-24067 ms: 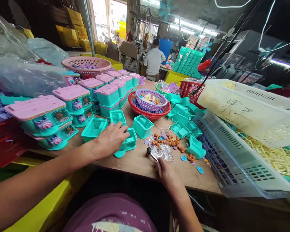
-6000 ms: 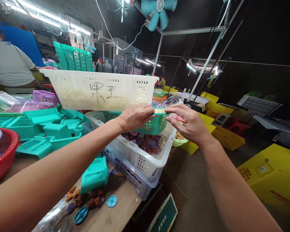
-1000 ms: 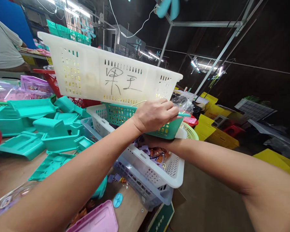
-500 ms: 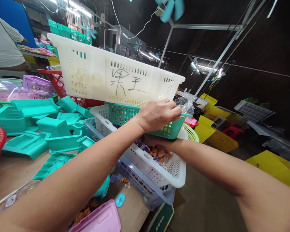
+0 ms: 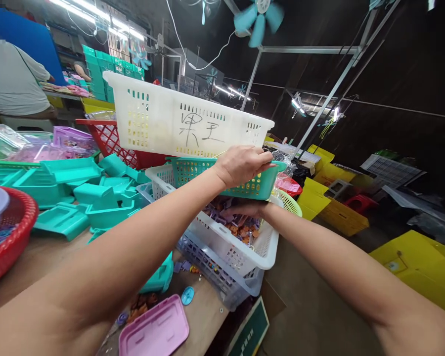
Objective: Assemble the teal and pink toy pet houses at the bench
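My left hand (image 5: 242,165) is closed on the near rim of a teal mesh basket (image 5: 249,186), which it holds tilted up. A white crate (image 5: 159,118) with black handwriting rests on top of that basket. My right hand (image 5: 244,207) reaches under the teal basket into a white slotted crate (image 5: 241,252) that holds small orange and purple toy parts (image 5: 234,225). Its fingers are hidden behind the basket and my left wrist.
The white crate sits in a clear grey crate (image 5: 222,279) at the wooden table's (image 5: 29,262) right edge. Teal toy shells (image 5: 96,198), a pink lid (image 5: 154,331), a red basket (image 5: 7,242) and small discs lie on the table. A person in a grey shirt (image 5: 15,79) stands far left.
My view has shifted a little to the left and the stacked crates sit more level. My right hand has drawn slightly back under the teal basket. My left hand keeps its grip.
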Motion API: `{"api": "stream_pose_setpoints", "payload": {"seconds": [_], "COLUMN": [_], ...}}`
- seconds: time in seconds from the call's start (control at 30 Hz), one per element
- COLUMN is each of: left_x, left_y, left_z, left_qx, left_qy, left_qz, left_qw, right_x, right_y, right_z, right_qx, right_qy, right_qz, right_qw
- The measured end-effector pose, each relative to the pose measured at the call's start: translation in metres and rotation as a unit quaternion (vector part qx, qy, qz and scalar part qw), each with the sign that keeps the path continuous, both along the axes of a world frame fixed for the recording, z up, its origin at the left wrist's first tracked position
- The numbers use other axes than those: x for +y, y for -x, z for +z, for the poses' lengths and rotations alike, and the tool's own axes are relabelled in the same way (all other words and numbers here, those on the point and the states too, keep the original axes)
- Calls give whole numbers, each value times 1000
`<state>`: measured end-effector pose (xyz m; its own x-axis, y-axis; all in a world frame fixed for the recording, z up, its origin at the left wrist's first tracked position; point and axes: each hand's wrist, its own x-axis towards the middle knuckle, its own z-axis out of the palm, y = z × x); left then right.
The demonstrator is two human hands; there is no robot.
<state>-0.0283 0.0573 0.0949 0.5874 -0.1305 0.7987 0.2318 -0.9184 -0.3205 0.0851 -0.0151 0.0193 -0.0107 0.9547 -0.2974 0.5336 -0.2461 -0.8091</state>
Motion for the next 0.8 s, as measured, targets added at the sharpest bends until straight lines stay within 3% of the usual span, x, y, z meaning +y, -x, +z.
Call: {"api": "stream_pose_setpoints", "payload": {"seconds": [0.1,0.3,0.43,0.53,0.7,0.8], "left_x": [2,2,-7,-10,-15,-18], "left_y": [-1,-4,0,4,6,10], "left_z": [0,2,10,16,25,24], "left_qx": [0,9,75,132,192,215], "left_qy": [-1,20,65,72,56,51], "left_qz": [-7,2,42,59,78,77], "left_qw": [1000,1000,994,987,977,972], "right_x": [-21,-56,-65,-71,-90,-101], "right_y": [2,10,14,20,51,85], "right_z": [6,17,20,32,64,61], "right_qx": [47,120,147,162,181,211], "right_qy": [56,-25,-47,-84,-166,-173], "right_qz": [0,-11,-34,-49,-4,48], "right_qw": [997,992,987,982,969,961]}}
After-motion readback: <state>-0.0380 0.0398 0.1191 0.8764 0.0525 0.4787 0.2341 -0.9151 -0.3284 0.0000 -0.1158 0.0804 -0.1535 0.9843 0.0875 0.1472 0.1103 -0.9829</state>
